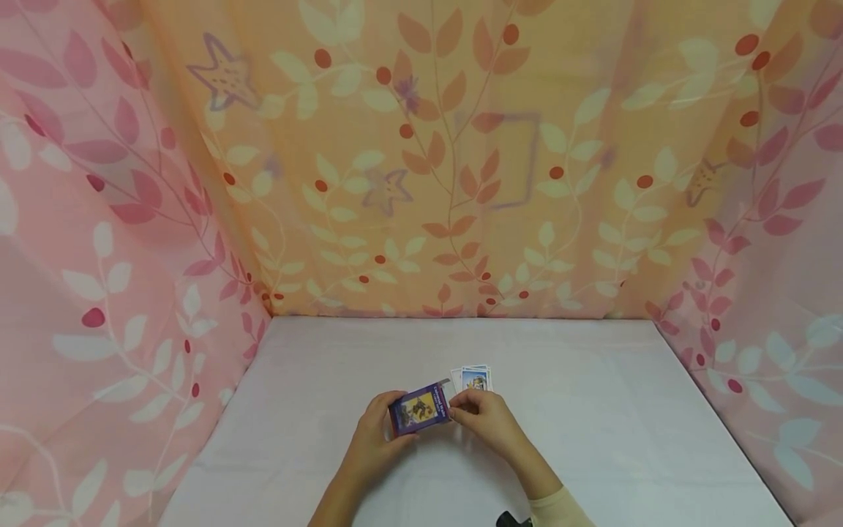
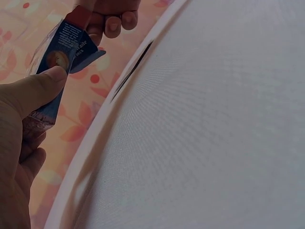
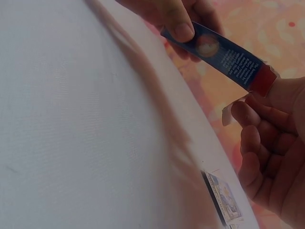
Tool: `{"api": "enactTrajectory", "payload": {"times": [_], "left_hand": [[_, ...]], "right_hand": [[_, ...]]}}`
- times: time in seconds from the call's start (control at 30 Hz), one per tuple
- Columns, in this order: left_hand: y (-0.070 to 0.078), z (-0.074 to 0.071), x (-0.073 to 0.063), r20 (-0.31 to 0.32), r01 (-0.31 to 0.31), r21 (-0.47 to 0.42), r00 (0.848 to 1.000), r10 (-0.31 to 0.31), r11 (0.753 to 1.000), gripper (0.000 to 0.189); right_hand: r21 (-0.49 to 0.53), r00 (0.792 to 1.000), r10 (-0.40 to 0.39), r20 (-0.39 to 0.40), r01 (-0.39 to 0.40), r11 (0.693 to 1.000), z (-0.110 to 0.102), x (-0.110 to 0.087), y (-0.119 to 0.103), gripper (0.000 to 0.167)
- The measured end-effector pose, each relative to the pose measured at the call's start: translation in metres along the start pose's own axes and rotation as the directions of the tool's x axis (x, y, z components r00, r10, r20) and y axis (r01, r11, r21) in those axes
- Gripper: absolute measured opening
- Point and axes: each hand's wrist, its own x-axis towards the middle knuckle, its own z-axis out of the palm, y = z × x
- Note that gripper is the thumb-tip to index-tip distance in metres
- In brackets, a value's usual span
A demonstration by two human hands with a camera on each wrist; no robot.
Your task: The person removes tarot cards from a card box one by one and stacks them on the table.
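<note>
A small dark blue-purple card box (image 1: 418, 410) with a picture on its front is held above the table, its right end open. My left hand (image 1: 375, 438) grips the box by its left end, thumb along one narrow side (image 2: 58, 59). At the open end, my right hand (image 1: 489, 422) has its thumb and index finger pinching the box's edge; its other fingers (image 3: 255, 143) are curled loosely. An end flap (image 2: 88, 58) sticks out beside those fingers. Just behind the right hand, a small pile of picture cards (image 1: 476, 378) lies on the table. The box's inside is hidden.
A white cloth covers the table (image 1: 296, 380). Floral curtains hang along the back (image 1: 369, 241) and both sides. A black object (image 1: 511, 520) shows beside the right sleeve at the bottom edge.
</note>
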Motion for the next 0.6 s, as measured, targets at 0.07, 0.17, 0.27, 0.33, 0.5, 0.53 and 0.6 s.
{"api": "enactTrajectory", "payload": {"times": [0.07, 0.17, 0.27, 0.33, 0.5, 0.53, 0.6], "left_hand": [[-0.0009, 0.0, 0.0001, -0.002, -0.01, 0.003, 1.0, 0.01, 1.0, 0.084], [-0.0019, 0.0001, 0.0006, -0.002, -0.028, 0.021, 1.0, 0.028, 0.999, 0.083], [-0.0026, -0.0002, 0.0008, 0.003, -0.031, 0.04, 1.0, 0.031, 0.999, 0.083], [-0.0027, -0.0004, 0.0003, 0.006, -0.019, 0.043, 1.0, 0.019, 0.999, 0.082], [-0.003, -0.0004, -0.0008, 0.008, 0.001, 0.045, 1.0, -0.001, 0.999, 0.082], [-0.0028, -0.0005, -0.0006, 0.01, 0.001, 0.044, 1.0, -0.002, 0.999, 0.082], [-0.0023, -0.0007, -0.0002, 0.011, 0.005, 0.039, 1.0, -0.005, 0.999, 0.082]], "right_hand": [[-0.001, 1.0, 0.0, -0.004, 0.0, 1.0, 0.0002, 0.0, 0.0001, 0.015], [-0.004, 1.0, -0.009, -0.01, 0.009, 1.0, 0.0, 0.0, 0.0002, 0.016], [-0.012, 1.0, -0.019, -0.017, 0.018, 1.0, -0.0005, -0.0006, -0.0001, 0.015], [-0.022, 1.0, -0.02, -0.022, 0.019, 1.0, -0.0008, -0.0006, 0.0001, 0.014], [-0.029, 1.0, -0.009, -0.03, 0.008, 1.0, -0.0021, 0.0005, 0.0018, 0.014], [-0.03, 0.999, -0.003, -0.032, 0.002, 1.0, -0.0026, 0.0008, 0.0022, 0.013], [-0.029, 0.999, -0.006, -0.04, 0.005, 1.0, -0.0039, 0.0012, 0.0025, 0.013]]}}
